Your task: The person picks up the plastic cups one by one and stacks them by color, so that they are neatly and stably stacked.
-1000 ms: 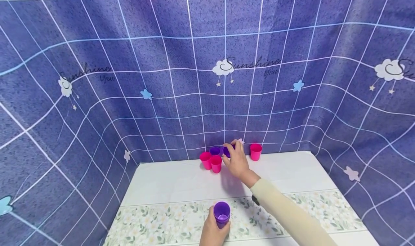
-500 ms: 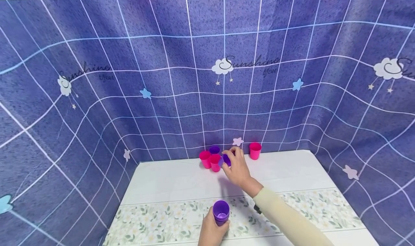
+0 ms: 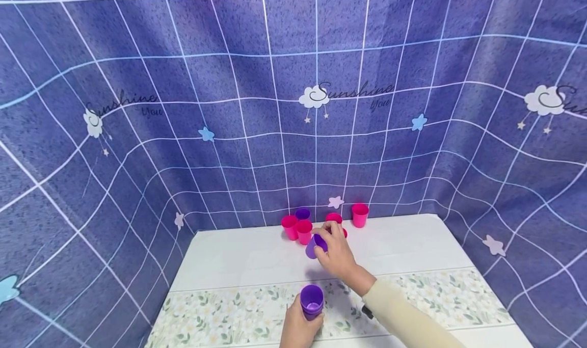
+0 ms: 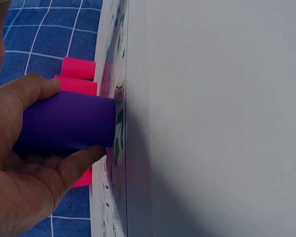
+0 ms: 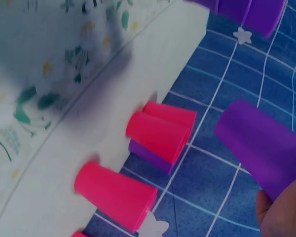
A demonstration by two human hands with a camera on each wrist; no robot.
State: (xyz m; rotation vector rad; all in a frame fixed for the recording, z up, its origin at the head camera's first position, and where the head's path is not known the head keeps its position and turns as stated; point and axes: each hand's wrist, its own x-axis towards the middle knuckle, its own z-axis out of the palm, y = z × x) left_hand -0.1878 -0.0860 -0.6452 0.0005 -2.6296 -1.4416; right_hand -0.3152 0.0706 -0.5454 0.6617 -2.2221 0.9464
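My left hand (image 3: 302, 322) grips a stack of nested purple cups (image 3: 312, 298), mouths up, over the floral band of the table near its front. In the left wrist view the thumb and fingers (image 4: 81, 165) wrap the purple cup wall (image 4: 69, 121), whose base is close to the table surface. Farther back, my right hand (image 3: 338, 251) holds a single purple cup (image 3: 314, 247) near its rim, tilted and raised off the table. That cup (image 5: 261, 143) shows its closed base in the right wrist view, with part of the hand (image 5: 286, 212) at its rim end.
Two pink cups (image 3: 289, 228) stand left of the right hand, a purple cup (image 3: 302, 214) close behind them. Another pink cup (image 3: 334, 217) is partly hidden behind that hand; one more pink cup (image 3: 360, 215) stands farther right. A blue gridded curtain (image 3: 257, 108) borders the table (image 3: 238, 256).
My right hand has drawn a purple cup from the back row toward me and lifted it, uncovering pink behind it. The left hand with its stack has stayed nearly still.
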